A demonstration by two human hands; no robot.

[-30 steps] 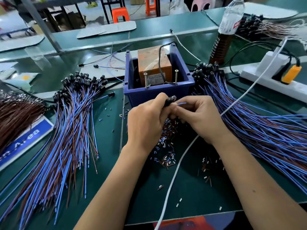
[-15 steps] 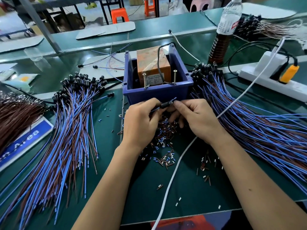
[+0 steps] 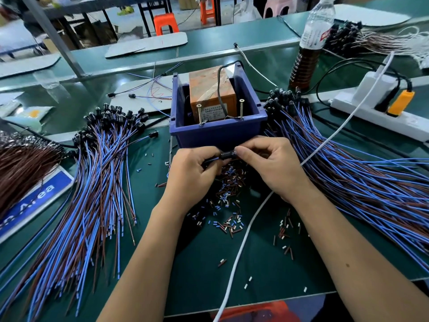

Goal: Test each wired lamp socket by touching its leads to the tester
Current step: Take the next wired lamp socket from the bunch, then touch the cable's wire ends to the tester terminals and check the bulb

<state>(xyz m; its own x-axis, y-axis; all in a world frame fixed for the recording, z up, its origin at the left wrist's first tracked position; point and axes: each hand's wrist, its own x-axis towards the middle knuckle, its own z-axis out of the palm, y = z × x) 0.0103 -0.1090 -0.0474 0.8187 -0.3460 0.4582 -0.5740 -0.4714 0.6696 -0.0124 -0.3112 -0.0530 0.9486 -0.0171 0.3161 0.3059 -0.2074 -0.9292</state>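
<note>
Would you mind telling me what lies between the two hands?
In the head view, a black lamp socket spans the gap, pinched by the left hand and the right hand.

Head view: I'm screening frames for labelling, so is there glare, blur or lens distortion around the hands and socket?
Head view: wide-angle bending curves the bench edges and power strip; the socket, pinched between left hand and right hand, is slightly soft; the hands shade the wire scraps beneath; pale sheen lies on the far green bench; background stools are blurred.
</note>
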